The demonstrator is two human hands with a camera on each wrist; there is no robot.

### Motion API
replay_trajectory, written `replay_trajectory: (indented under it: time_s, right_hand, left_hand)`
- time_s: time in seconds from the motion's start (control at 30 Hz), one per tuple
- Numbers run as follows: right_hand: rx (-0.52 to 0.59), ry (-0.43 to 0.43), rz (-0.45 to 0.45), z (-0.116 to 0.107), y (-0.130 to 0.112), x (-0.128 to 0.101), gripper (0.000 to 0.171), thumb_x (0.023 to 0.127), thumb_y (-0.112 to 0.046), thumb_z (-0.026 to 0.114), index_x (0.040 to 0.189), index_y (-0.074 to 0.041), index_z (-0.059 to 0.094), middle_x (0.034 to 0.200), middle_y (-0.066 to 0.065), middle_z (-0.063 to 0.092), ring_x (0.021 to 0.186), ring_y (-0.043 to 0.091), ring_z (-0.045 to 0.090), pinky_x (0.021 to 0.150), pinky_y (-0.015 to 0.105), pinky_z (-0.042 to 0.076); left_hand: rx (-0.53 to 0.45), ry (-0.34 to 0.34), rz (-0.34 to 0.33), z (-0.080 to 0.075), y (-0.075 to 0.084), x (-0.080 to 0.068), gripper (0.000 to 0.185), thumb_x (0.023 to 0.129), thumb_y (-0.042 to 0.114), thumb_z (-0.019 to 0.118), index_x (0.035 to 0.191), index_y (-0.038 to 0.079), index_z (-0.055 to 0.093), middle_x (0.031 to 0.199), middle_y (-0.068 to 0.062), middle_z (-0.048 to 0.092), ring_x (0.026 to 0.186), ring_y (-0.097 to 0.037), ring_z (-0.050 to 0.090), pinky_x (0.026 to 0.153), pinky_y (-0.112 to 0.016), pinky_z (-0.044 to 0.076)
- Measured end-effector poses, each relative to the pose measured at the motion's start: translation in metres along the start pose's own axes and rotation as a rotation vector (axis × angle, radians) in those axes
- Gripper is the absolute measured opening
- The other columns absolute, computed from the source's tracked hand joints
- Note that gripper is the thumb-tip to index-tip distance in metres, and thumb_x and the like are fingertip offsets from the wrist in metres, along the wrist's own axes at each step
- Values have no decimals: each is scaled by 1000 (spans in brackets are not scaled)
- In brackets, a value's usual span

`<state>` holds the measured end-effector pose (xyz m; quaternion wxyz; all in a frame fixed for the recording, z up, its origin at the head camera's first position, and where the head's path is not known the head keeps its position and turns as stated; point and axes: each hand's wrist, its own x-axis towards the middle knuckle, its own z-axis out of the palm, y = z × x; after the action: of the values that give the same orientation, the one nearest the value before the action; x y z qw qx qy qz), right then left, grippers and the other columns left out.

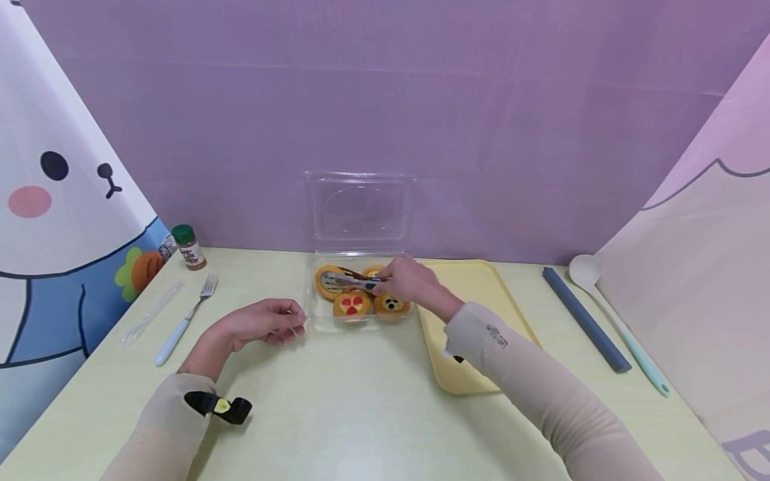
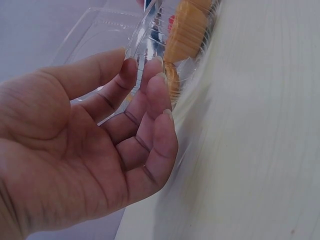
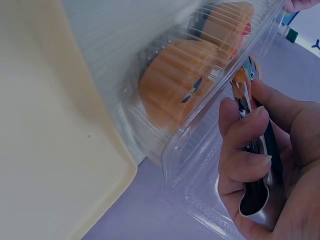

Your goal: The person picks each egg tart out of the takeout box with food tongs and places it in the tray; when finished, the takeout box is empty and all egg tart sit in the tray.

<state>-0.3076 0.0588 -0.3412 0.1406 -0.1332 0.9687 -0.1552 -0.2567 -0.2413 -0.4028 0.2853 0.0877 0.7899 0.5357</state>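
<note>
A: Is any writing to be read?

B: A small printed mark is seen on the right sleeve, too small to be read. A label is carried by the green-capped spice jar at the upper left of the counter, but its words are too small to be made out.

A: What is found nearest the camera?

B: In the lower left of the frame, a black clip with a yellow spot is worn at the left wrist. The left hand is laid on the counter with fingers loosely curled, fingertips touching the near left corner of the clear plastic box; nothing is gripped by it.

A: And the right hand?

B: The right hand is clenched round metal tongs, whose tips are held over the pastries in the box at frame centre. Round orange cakes with red and dark toppings are seen; the lid is stood open behind.

A: What lies around?

B: A yellow tray is placed just right of the box, partly covered by the right forearm. A fork and a clear wrapper are laid at the left; a dark bar and a pale spoon at the right.
</note>
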Motion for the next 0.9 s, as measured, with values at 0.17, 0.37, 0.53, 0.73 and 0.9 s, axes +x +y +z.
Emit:
replay_trajectory:
  time_s: [0.17, 0.37, 0.53, 0.73, 0.9]
  right_hand:
    - [34, 9, -1, 0, 3, -2, 37, 95, -38, 69, 130, -27, 68, 105, 2, 76, 48, 9, 37, 44, 26, 27]
    - [75, 47, 2, -6, 9, -8, 40, 95, -41, 68, 133, -28, 66, 115, 2, 75, 46, 8, 34, 44, 25, 24]
    - [123, 64, -1, -12, 18, -17, 41, 95, -41, 68, 133, -28, 65, 91, 8, 75, 52, 9, 48, 46, 25, 33]
    - [198, 101, -50, -19, 28, -34, 38, 95, -39, 68, 131, -28, 67, 86, 4, 73, 57, 16, 59, 51, 29, 44]
    - [240, 150, -87, -24, 41, -49, 44, 95, -38, 68, 136, -24, 64, 81, 1, 71, 57, 21, 63, 51, 31, 46]
  left_hand:
    - [5, -2, 4, 0, 0, 0, 30, 102, 25, 56, 117, -2, 56, 101, -6, 66, 90, -20, 61, 79, -34, 52]
    - [10, 1, 1, -1, -1, 1, 32, 102, 26, 57, 116, -2, 57, 101, -5, 66, 90, -20, 61, 79, -34, 52]
    - [16, 0, 5, -1, 0, 1, 32, 102, 26, 57, 117, -2, 57, 101, -5, 66, 90, -20, 61, 79, -33, 52]
    - [14, 2, 5, 0, 0, 0, 31, 103, 24, 55, 118, -3, 56, 101, -5, 66, 89, -20, 61, 78, -33, 52]
    - [17, 12, 4, 0, 0, 0, 32, 103, 26, 56, 117, -2, 58, 101, -5, 66, 89, -19, 62, 78, -33, 52]
